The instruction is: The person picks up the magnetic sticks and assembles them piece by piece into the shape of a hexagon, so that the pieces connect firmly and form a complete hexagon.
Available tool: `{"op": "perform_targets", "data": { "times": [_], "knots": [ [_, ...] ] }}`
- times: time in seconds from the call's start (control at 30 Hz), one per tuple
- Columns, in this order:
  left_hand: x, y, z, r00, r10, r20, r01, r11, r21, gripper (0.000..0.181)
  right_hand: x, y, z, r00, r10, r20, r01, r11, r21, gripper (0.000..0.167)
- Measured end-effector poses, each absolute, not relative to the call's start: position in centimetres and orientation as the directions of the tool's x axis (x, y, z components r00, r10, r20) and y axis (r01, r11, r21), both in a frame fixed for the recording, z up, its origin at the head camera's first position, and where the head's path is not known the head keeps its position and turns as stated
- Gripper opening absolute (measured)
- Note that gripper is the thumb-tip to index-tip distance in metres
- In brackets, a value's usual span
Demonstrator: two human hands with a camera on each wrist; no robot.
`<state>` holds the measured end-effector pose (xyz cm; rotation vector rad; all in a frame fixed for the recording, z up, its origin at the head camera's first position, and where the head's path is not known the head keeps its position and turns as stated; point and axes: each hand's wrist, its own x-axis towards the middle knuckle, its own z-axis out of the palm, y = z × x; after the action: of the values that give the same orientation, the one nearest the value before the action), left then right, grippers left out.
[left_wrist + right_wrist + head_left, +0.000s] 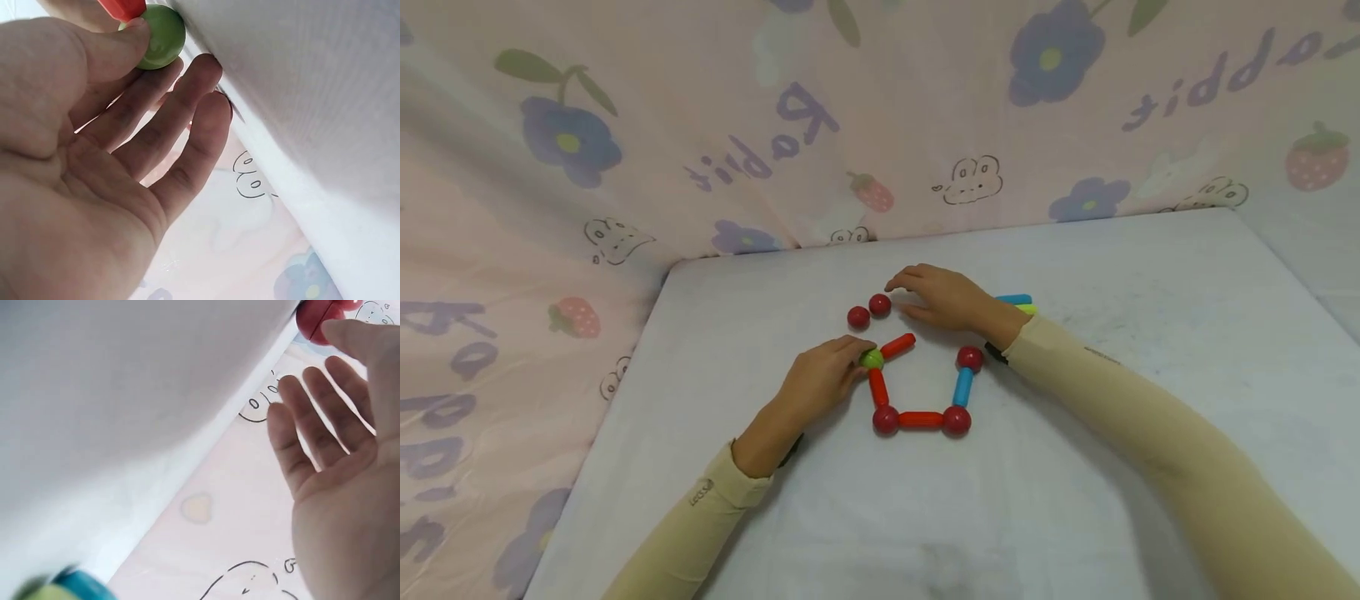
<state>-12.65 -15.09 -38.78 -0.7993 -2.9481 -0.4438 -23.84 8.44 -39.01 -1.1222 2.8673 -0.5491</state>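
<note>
In the head view, my left hand (820,382) pinches a green ball (872,359) between thumb and fingers. From that ball one red rod (898,346) points up and right, its far end free. Another red rod (878,388) runs down to a red ball (886,420). A bottom red rod (921,420) links this to a second red ball (957,421), and a blue rod (963,387) rises to a third red ball (970,358). My right hand (947,298) reaches toward two loose red balls, the nearer ball (880,305) just beyond its fingertips; its fingers are extended and hold nothing.
A blue rod (1015,299) and a yellow-green rod (1027,309) lie by the right forearm, partly hidden. The other loose red ball (858,317) sits left of its neighbour. A patterned curtain (910,117) rises behind the white table (1075,500).
</note>
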Motion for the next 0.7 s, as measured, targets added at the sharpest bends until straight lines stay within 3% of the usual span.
{"op": "perform_targets", "data": {
  "times": [0.33,0.7],
  "knots": [
    [-12.7,-15.0,-38.8,-0.861,0.491,0.133,0.509,0.828,0.234,0.035,-24.4,7.2,-38.9,-0.693,-0.716,0.087,-0.688,0.621,-0.376,0.044],
    [-12.6,-15.0,-38.8,-0.866,0.486,0.122,0.5,0.833,0.235,0.036,-24.3,7.0,-39.0,-0.743,-0.668,0.05,-0.627,0.667,-0.404,0.048]
  ]
}}
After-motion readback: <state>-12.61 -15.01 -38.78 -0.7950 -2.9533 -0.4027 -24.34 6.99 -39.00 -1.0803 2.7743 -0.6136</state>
